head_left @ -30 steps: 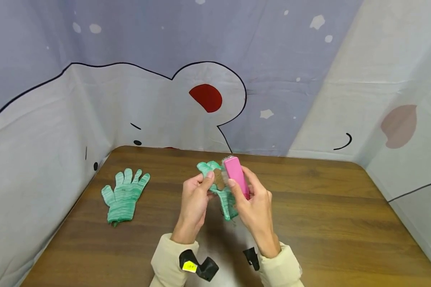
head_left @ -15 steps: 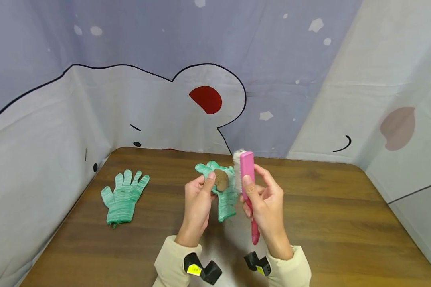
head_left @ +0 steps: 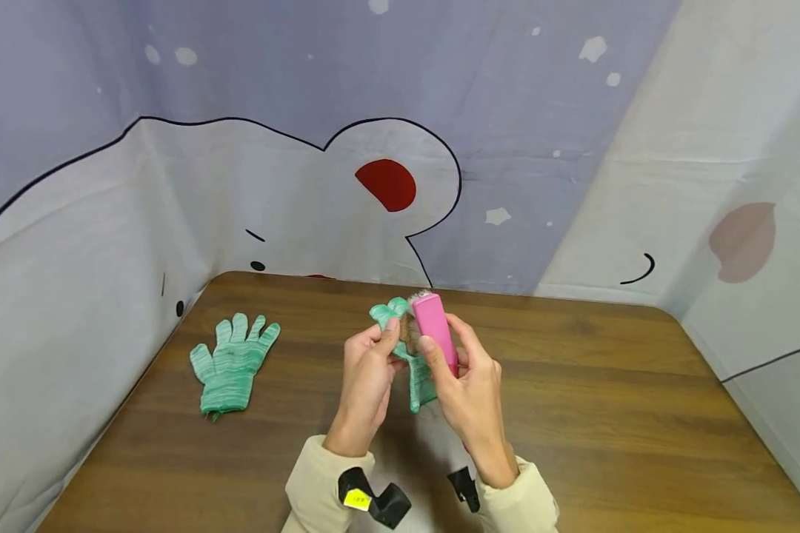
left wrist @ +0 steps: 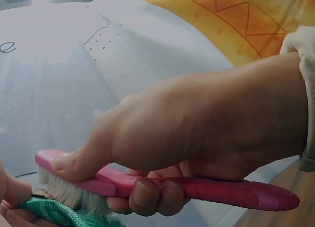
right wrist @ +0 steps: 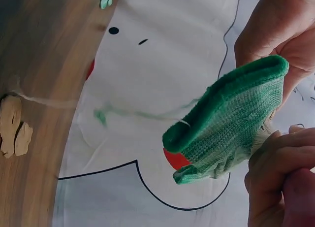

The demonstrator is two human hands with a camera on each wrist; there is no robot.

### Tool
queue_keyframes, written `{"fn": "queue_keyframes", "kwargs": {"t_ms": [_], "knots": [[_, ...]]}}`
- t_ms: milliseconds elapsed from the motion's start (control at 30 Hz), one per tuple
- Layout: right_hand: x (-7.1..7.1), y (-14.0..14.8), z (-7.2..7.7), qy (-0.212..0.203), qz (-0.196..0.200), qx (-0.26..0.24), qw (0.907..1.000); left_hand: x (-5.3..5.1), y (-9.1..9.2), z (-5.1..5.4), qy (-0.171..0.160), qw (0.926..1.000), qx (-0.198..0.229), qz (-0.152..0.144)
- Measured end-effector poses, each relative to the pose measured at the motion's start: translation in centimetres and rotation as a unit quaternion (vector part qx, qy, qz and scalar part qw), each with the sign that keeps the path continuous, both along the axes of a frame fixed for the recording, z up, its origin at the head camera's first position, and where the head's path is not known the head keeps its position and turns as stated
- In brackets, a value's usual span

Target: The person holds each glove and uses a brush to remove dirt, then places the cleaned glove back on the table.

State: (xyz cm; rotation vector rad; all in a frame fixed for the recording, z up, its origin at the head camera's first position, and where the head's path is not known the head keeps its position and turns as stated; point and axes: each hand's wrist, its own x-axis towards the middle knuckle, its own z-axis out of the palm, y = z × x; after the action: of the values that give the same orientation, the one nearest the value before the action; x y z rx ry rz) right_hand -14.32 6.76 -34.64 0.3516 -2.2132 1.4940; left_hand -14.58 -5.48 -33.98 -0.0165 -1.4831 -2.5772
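My left hand (head_left: 363, 374) pinches a green knitted glove (head_left: 421, 381), thumb on top, beside a brown patch (head_left: 406, 333) on its face. My right hand (head_left: 472, 381) grips a pink brush (head_left: 435, 326) with pale bristles, thumb along the back of its head. In the left wrist view the bristles (left wrist: 66, 191) press on the brown patch and the glove (left wrist: 54, 212), and the red handle (left wrist: 231, 192) extends behind the curled fingers. The glove's dark green cuff (right wrist: 226, 99) hangs towards the right wrist camera. The brush head hides part of the patch.
A second green glove (head_left: 230, 366) lies flat at the left of the wooden table (head_left: 607, 400). Tan lumps (right wrist: 12, 126) show on the table in the right wrist view. A printed cloth (head_left: 273, 192) encloses the back and sides.
The brush first lifted off to the right, uncovering the round brown patch, then came back left onto the glove. My left hand has kept its hold and barely moved.
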Motion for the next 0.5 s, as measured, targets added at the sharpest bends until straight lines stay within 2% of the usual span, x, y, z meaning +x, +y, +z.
{"fn": "queue_keyframes", "kwargs": {"t_ms": [167,333,500], "knots": [[-0.16,0.08,-0.11,0.031,-0.013,0.034,0.9989,0.07,-0.19,0.01,0.004,0.9999,0.010,-0.006],[-0.36,0.12,-0.14,0.077,-0.041,0.073,0.9936,-0.06,-0.19,0.01,0.002,0.9999,0.016,-0.005],[-0.37,0.16,-0.26,0.089,-0.046,0.079,0.9918,-0.03,-0.21,-0.09,-0.003,0.9999,0.015,-0.004]]}}
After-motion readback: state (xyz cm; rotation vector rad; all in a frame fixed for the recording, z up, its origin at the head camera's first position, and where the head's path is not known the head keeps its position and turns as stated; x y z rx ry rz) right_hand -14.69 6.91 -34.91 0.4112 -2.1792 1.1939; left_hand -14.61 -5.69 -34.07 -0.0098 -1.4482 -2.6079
